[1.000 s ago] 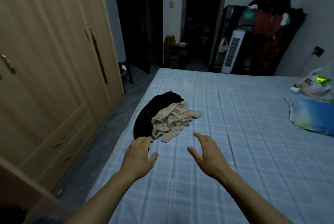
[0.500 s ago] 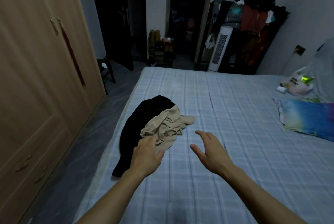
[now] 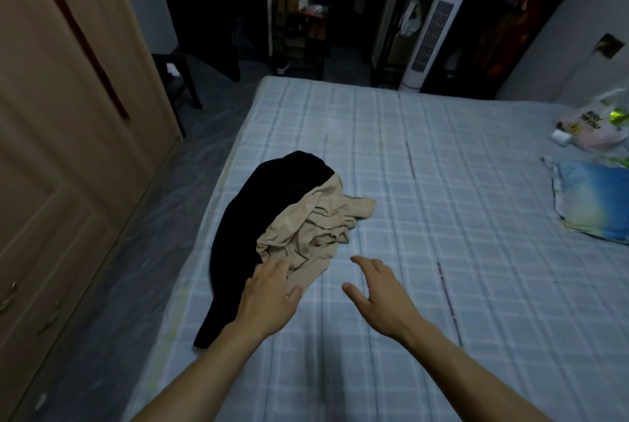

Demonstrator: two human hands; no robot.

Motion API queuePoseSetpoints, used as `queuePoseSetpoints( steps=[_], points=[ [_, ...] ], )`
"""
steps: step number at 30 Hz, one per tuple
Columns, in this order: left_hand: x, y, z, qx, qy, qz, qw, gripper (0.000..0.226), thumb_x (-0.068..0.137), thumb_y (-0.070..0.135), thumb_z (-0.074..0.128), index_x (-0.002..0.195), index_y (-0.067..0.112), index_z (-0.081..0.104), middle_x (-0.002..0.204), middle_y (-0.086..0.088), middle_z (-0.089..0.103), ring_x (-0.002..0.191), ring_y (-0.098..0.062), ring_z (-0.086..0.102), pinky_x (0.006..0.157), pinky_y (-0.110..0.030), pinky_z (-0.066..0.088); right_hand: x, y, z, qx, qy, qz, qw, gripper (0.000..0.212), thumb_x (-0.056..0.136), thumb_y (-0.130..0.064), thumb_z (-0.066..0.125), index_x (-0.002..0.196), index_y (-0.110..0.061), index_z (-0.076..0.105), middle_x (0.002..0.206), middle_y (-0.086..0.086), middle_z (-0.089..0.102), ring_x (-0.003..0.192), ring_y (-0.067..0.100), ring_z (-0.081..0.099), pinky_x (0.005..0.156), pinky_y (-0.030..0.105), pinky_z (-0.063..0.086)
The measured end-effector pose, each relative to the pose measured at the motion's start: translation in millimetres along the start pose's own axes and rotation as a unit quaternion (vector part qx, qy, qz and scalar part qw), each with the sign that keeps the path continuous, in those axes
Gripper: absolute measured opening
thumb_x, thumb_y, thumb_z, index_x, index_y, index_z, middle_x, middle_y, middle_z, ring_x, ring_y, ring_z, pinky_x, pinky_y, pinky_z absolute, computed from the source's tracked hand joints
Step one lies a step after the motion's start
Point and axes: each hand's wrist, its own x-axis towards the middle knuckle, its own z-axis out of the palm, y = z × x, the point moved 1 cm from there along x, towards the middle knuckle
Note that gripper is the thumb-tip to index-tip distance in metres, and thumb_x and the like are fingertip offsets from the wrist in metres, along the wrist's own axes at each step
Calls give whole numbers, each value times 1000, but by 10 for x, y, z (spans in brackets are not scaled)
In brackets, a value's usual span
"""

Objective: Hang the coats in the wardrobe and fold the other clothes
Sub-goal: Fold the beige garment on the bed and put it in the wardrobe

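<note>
My left hand [image 3: 269,299] fingers spread over beige garment [image 3: 313,231], black coat [image 3: 258,214] at 10 o'clock, right hand [image 3: 381,292] fingers apart above bed [image 3: 442,285]

one view only, worn on the head, looking forward and down from the near end of the bed [image 3: 476,217], wide-angle with bent edges. close to both forearms, which enter from the bottom edge. facing the far wall, with the wardrobe [image 3: 68,149] along the left edge and the dark doorways [image 3: 211,6] at the far end. no second view to share with.
</note>
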Motion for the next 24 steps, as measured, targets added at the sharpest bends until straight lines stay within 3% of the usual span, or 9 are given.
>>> queuePoseSetpoints(
  steps=[4,16,21,24],
  points=[
    [388,0,195,8,-28,-15,999,40,87,45,46,117,20,51,120,-2,51,111,-25,48,91,-44,46,464,242,125,4,-17,1,1000,59,98,-49,47,149,-23,33,149,-1,40,136,18,36,112,35,34],
    [1771,-228,1200,81,-87,-48,992,51,92,39,50,141,28,39,142,-5,35,131,-25,37,106,-37,37,2077,1222,763,-15,-54,-31,998,50,95,-36,54,142,-21,46,142,2,48,129,25,43,102,42,43],
    [2120,-391,1549,103,-99,-67,987,57,91,37,54,145,39,34,151,-9,15,134,-29,28,108,-39,38,2504,1472,1143,-88,-44,-99,990,38,83,-29,54,119,-18,62,130,9,53,116,32,52,82,42,51],
    [2203,-430,1782,144,-127,-56,980,48,90,41,53,137,36,43,157,-14,3,139,-33,23,111,-39,32,2612,1614,1438,-107,-75,-129,983,37,80,-35,46,107,-20,68,134,9,51,120,31,49,84,44,51]
  ],
)
